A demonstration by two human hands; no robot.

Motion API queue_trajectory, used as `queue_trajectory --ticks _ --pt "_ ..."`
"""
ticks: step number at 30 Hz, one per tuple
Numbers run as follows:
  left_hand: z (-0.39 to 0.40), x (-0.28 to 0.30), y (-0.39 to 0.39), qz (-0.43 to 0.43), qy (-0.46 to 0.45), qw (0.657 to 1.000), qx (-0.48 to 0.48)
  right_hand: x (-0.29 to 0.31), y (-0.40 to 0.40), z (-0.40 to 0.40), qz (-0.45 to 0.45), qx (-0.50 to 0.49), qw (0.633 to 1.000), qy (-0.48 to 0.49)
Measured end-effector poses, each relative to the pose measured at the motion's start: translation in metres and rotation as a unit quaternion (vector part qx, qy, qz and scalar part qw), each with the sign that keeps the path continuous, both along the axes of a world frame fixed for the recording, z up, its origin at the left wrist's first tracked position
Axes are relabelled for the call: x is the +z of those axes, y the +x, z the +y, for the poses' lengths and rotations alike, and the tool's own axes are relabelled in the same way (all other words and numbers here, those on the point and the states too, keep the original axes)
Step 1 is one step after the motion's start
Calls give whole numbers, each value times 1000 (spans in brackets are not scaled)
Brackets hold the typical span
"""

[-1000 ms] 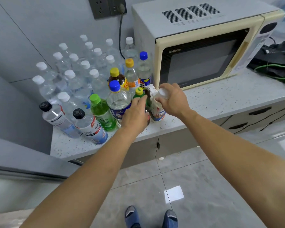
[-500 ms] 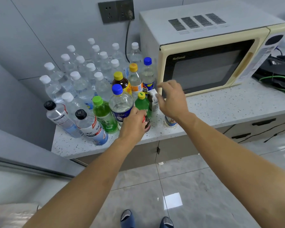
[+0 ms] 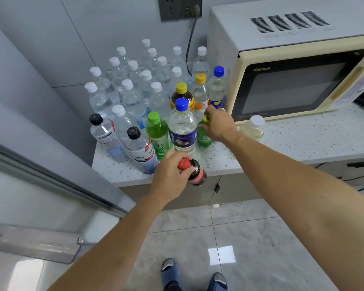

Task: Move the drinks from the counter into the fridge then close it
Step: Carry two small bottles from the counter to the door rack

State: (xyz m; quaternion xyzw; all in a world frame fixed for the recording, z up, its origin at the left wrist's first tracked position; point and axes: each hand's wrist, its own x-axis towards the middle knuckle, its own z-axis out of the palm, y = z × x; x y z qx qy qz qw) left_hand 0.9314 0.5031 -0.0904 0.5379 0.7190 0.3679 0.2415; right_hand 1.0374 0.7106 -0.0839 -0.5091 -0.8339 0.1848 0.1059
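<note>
Many bottles stand on the speckled counter left of the microwave. My left hand grips a small dark cola bottle with a red cap, tilted out past the counter's front edge. My right hand closes over the top of a small green bottle with a yellow cap, which stands on the counter. Beside it stands a big clear bottle with a blue cap and blue label. A short pale drink with a white cap stands right of my right hand. The open fridge's door shelf shows at the lower left.
A cream microwave fills the counter's right side. Several clear water bottles crowd the back corner. A green tea bottle and two black-capped bottles line the front left. A grey fridge wall stands left.
My left hand has pulled the cola bottle off the counter toward me. My right hand let go of the pale drink, which now stands further right, and moved onto the small green bottle.
</note>
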Motion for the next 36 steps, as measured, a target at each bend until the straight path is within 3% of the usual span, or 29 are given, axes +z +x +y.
queue_trajectory --ticks 4,10,14,18,25,36 --pt "-16 -8 -12 -38 -18 998 42 0 8 -20 34 -36 999 -1" --pt "-43 -20 -24 -74 -4 992 104 -10 34 -89 224 -202 953 12" --pt "-63 -33 -29 -133 -27 987 84 -16 46 -143 301 -253 919 -5" --pt "-87 -44 -31 -135 -44 988 56 -26 50 -194 311 -261 914 -13" --pt "-160 -44 -37 -88 -32 995 43 -32 42 -267 329 -197 922 -52" --pt "-301 -12 -81 -110 -12 982 153 -23 3 -372 341 -32 936 -76"
